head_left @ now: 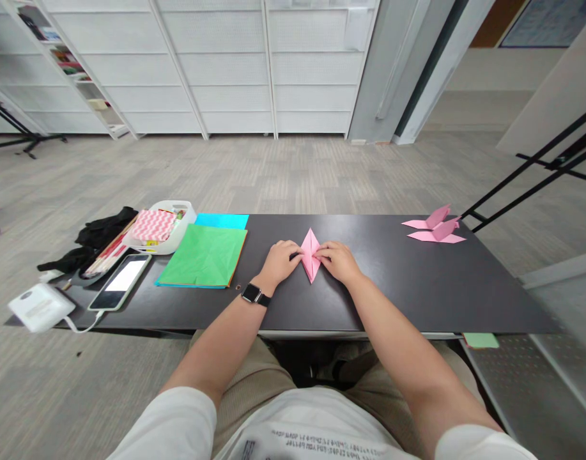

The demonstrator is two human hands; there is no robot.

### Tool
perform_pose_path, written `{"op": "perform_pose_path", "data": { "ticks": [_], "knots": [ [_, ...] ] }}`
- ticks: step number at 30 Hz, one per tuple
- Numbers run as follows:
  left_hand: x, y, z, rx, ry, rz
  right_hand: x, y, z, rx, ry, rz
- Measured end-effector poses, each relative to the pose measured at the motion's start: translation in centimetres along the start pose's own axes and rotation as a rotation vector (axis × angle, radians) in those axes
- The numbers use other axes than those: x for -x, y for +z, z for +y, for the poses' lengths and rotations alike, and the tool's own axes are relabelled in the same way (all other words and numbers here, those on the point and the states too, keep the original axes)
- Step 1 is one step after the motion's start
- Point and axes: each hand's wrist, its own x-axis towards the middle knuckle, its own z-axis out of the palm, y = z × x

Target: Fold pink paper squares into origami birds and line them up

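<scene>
A pink origami paper (pixel 310 246), folded into a narrow upright diamond with a crease down its middle, lies on the dark table between my hands. My left hand (pixel 280 261), with a black watch on the wrist, has its thumb and fingers closed on the paper's left edge. From the other side, my right hand (pixel 339 260) pinches the right edge, its fingertips reaching towards the centre crease. The fingertips partly cover the diamond's side corners. Two finished-looking pink paper cranes (pixel 438 231) stand together near the table's far right corner.
Left of my hands lies a stack of green paper (pixel 206 255) with blue sheets beneath. Beyond it are a white basket (pixel 183 235), a phone (pixel 123 281) on a cable, a white charger (pixel 41 306) and black cloth (pixel 103 231). A black stand (pixel 537 163) rises at right.
</scene>
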Motion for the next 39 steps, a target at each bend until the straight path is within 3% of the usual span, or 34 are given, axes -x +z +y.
{"op": "perform_pose_path", "data": {
  "ticks": [7,14,19,22,29,39],
  "knots": [
    [0.0,0.2,0.1,-0.041,-0.02,0.01,-0.4,0.0,0.2,-0.006,-0.012,-0.012],
    [-0.2,1.5,-0.9,-0.058,0.113,0.012,-0.7,-0.2,-0.5,-0.015,0.035,-0.11],
    [-0.1,1.7,-1.0,-0.086,0.145,-0.021,-0.4,-0.6,-0.9,-0.055,0.034,0.047],
    [0.0,1.3,-0.3,-0.11,0.122,-0.056,0.2,-1.0,-1.3,-0.035,-0.003,0.098],
    [0.5,0.9,1.5,-0.256,0.029,-0.041,0.5,-1.5,-2.4,0.093,-0.027,0.066],
    [0.9,-0.1,2.2,-0.234,-0.004,-0.085,0.8,-1.6,-3.0,0.171,-0.03,-0.018]
  ]
}}
